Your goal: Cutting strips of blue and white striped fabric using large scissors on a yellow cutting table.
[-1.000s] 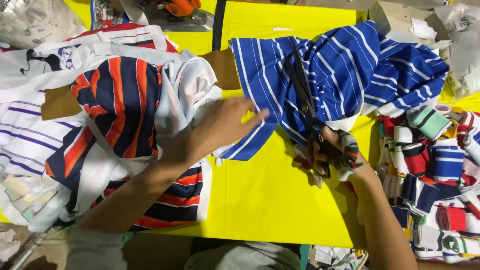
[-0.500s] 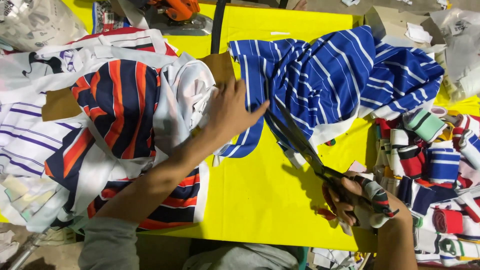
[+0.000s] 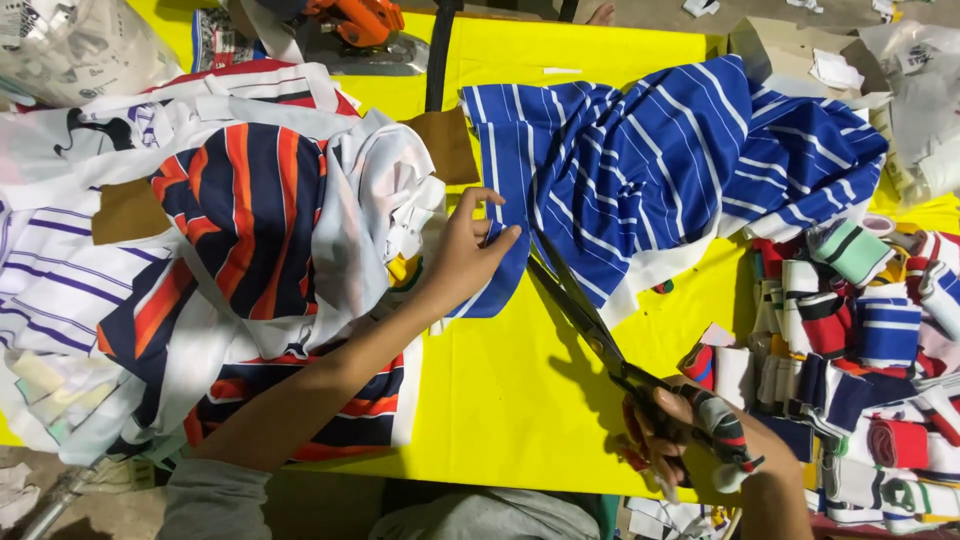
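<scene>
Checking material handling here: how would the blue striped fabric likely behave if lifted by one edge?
The blue striped fabric lies rumpled in soft folds, so it would probably drape limply. It looks thin, likely light. The left hand pins its edge, suggesting it shifts easily.

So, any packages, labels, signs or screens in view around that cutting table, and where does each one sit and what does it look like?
Clear plastic bag: top left corner, crumpled, see-through with dark print.
Cardboard box: top right, past the blue striped fabric, open, brown, white paper scraps inside.
Plastic wrapping: far right edge, translucent white, crumpled.
Small yellow tag: on the white garment beside the left hand.
No signs or screens.
</scene>
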